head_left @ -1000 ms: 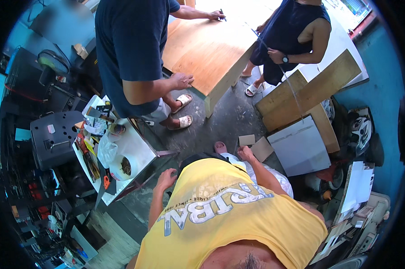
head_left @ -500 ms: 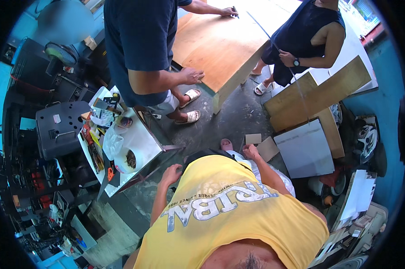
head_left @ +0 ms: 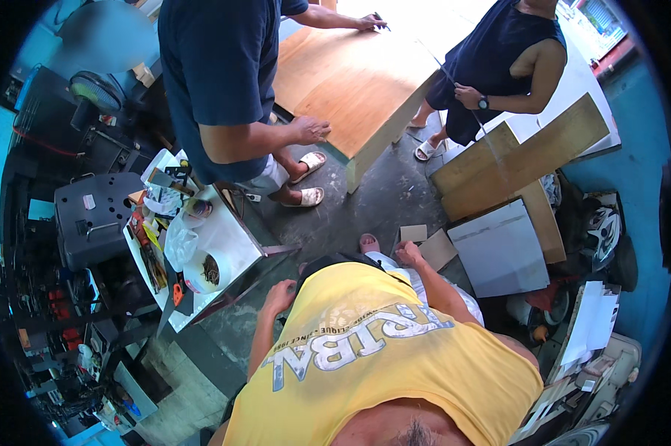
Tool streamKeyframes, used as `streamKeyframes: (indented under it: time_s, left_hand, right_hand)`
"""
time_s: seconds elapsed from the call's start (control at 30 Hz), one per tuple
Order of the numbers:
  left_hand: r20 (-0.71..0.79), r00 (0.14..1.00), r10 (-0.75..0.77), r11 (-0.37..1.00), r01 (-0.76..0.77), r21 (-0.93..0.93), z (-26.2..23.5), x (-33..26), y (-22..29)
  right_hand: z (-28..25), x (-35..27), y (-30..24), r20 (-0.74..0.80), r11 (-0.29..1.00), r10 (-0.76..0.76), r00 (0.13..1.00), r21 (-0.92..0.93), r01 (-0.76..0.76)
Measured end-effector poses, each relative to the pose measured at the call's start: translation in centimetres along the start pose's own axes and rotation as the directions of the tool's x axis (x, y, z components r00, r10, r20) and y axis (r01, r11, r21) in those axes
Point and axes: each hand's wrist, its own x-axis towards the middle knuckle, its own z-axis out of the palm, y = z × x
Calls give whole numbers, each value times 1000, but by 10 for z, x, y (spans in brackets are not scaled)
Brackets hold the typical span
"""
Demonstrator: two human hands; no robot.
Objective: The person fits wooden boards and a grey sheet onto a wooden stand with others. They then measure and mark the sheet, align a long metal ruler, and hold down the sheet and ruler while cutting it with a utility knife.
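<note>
From my feed, the yellow shirt [head_left: 380, 364] fills the near part of the view and hides my lap and legs, so only one foot [head_left: 368, 242] shows past it. My left hand [head_left: 279, 295] and right hand [head_left: 410, 254] hang curled, but I cannot tell whether either grips anything, and the small cardboard pieces [head_left: 424, 241] beside the right one are partly covered by it. The two people at the wooden board [head_left: 350, 82] are cut off at the top edge, and the clutter on the white table [head_left: 224, 238] at left is too small to identify.

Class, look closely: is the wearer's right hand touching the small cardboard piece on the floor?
Cannot tell. In the head view the right hand meets the cardboard piece's edge, but no contact or gap shows plainly.
</note>
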Motion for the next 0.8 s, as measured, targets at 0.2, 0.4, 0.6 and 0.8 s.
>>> streamKeyframes:
  time_s: [0.2,0.4,0.6,0.8]
  left_hand:
    - [-6,999,-42,998,42,-47,-3,-3,5]
    - [-38,999,22,999,-22,-24,0,-1,1]
    - [-47,999,-4,1000,3,-21,3,0,-1]
    - [-61,998,12,1000,-14,-22,5,-1,-3]
  right_hand:
    - [-3,-1,-4,-5,1000,-19,1000,1,19]
    - [-4,2,-5,-19,998,-70,997,-10,70]
    - [-3,4,-7,0,998,-56,998,4,56]
    - [3,8,-5,7,996,-89,996,17,89]
